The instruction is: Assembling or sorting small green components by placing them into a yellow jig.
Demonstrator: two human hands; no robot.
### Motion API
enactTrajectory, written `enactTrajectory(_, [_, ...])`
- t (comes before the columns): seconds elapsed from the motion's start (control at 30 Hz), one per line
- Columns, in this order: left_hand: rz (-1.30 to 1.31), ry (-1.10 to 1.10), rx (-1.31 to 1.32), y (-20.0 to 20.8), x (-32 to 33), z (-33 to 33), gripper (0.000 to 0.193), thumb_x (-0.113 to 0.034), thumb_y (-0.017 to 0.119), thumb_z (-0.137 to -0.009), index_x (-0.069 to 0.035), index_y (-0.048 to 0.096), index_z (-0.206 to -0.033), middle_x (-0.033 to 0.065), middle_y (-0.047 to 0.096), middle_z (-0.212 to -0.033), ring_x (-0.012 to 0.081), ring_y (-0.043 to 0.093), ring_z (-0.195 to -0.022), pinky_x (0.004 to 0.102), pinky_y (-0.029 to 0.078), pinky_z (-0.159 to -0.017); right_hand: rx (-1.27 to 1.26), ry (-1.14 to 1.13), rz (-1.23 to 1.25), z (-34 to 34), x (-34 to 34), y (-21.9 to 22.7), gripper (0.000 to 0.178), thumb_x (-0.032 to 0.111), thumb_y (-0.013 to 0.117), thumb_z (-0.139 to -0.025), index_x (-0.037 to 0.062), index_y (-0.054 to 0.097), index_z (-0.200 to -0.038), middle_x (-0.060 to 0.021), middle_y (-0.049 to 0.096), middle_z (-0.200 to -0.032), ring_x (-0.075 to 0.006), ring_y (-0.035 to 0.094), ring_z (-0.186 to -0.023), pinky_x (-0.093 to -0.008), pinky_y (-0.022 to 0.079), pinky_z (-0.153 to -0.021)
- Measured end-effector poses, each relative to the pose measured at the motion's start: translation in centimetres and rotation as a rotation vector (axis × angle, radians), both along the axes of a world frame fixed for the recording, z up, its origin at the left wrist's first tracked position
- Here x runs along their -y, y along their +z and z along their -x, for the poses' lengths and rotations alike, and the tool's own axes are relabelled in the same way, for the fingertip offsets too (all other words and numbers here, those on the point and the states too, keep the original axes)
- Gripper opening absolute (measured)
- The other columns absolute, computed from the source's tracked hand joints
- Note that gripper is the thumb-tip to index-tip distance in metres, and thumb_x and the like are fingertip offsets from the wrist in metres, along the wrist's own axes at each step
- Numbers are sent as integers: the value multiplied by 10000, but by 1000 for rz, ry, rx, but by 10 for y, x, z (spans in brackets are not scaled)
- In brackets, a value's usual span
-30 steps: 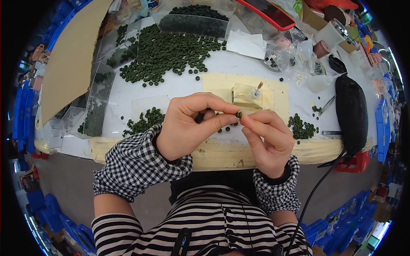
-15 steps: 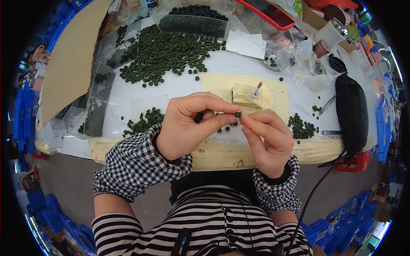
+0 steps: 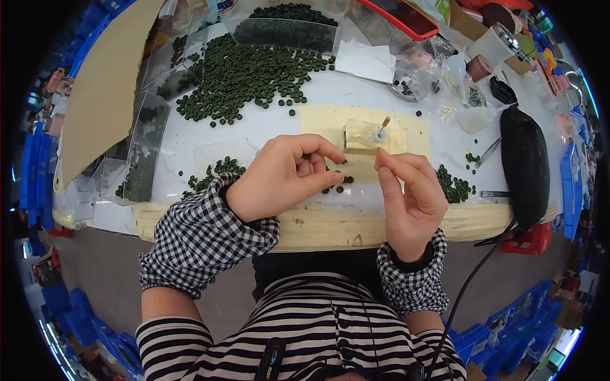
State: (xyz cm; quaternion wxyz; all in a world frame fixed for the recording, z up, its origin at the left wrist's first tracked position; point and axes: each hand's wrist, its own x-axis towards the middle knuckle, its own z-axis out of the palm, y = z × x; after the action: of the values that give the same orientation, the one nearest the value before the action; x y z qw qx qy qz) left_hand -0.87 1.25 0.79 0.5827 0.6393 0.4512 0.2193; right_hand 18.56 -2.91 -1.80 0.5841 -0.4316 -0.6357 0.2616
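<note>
My left hand [image 3: 279,174] is over the near part of the table, thumb and forefinger apart, the other fingers curled. A dark green bead [image 3: 307,156] shows among those curled fingers. Several loose beads [image 3: 339,189] lie on the table just below the fingertips. To the right, my right hand [image 3: 410,197] is raised with thumb and forefinger drawn together; whatever is between the tips is too small to make out. Beyond it stands a yellow-taped block [image 3: 362,136] bearing a small white pot [image 3: 380,135] with a brown stick in it.
A wide heap of green beads [image 3: 244,79] spreads at the far left, below a clear bin [image 3: 286,33]. Smaller piles [image 3: 452,185] lie beside each hand. Tweezers [image 3: 488,153] and a black pouch [image 3: 524,165] are at right. A red-cased phone [image 3: 403,18] and white paper [image 3: 365,62] sit behind.
My hands have parted. The green bead that was between their fingertips no longer shows there; the left thumb and forefinger have spread, and the right hand has shifted right.
</note>
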Motion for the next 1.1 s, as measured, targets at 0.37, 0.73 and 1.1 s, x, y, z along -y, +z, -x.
enactTrajectory(0.37, [462, 321, 632, -6, -6, 3, 223, -115, 411, -967, 27, 507, -1110, 94, 617, -985, 27, 325, -538, 166, 341, -532, 389, -225, -111, -14, -27, 22, 185, 8, 665, -763, 6, 652, -947, -94, 599, -860, -215, 574, -788, -291, 451, -693])
enactTrajectory(0.73, [561, 234, 796, -11, -2, 1, 207, -163, 492, -950, 3, 551, -1059, 15, 558, -831, 25, 341, -553, 171, 314, -511, 506, -158, -91, -18, -44, 24, 84, 29, 681, -742, 14, 654, -820, -81, 592, -787, -227, 539, -751, -303, 428, -670])
enactTrajectory(1.1, [558, 159, 815, -12, 2, 2, 198, -140, 508, -936, -10, 576, -1070, -5, 543, -793, 31, 322, -553, 180, 308, -513, -54, -64, -77, -7, -20, 36, 106, -11, 637, -810, -25, 649, -915, -72, 591, -880, -139, 530, -813, -251, 413, -761])
